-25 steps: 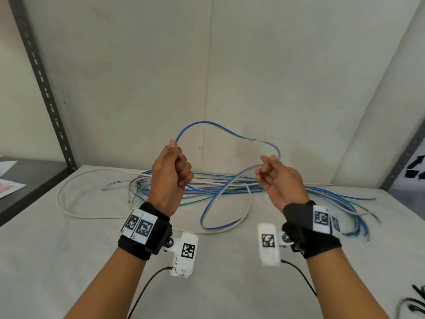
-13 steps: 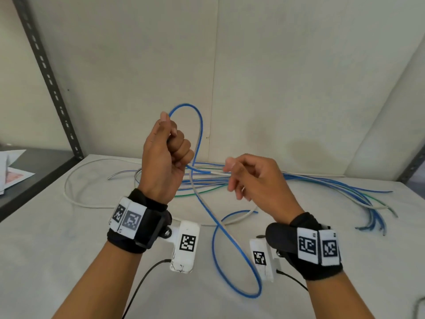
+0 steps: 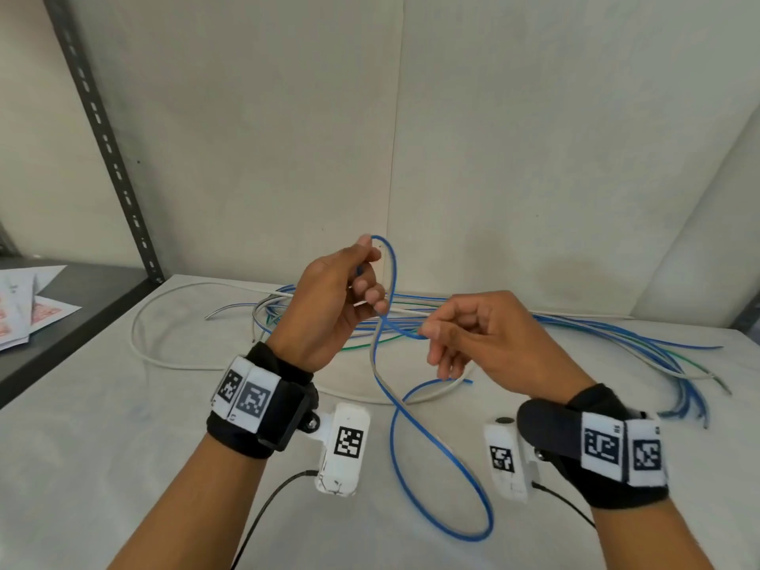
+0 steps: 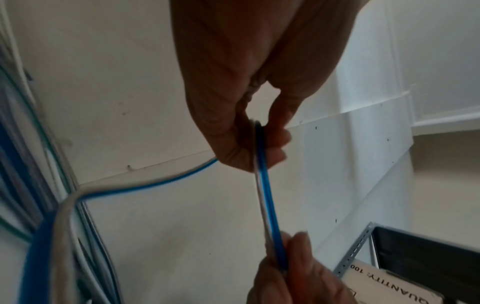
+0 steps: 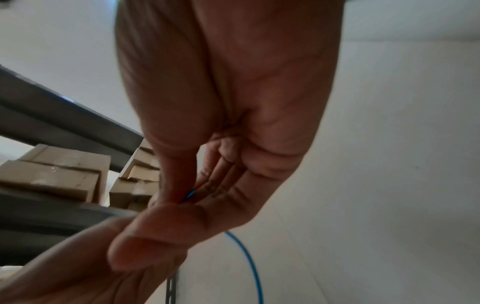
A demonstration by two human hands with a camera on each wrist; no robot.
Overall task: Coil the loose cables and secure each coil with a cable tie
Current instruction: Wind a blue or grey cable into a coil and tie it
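— Where held between both hands: blue cable (image 3: 432, 438), one item, raised clear of the worktop (image 3: 123, 466), roughly midway along its width and nearer the back edge than the front.

— Grips?

— Left hand (image 3: 329, 310): curled, thumb and fingers pinching the top of a small upright loop. Right hand (image 3: 485, 339): thumb and forefinger pinching the same cable just beside and slightly below; remaining fingers loosely bent. Close together, not touching.

— Axis?

— Short run between the pinches, near level, left to right. Below it, slack dropping toward the front edge, turning in one long loop on the worktop, then running back under the right hand.

— Nearer hand for the next turn?

— Judged: right, slack lying mostly on its side; left suited to holding the coil.

— Remaining stock?

— Cable pile (image 3: 575, 335), blue, white and green, uncoiled, along the back edge toward the right corner. No cable tie made out.
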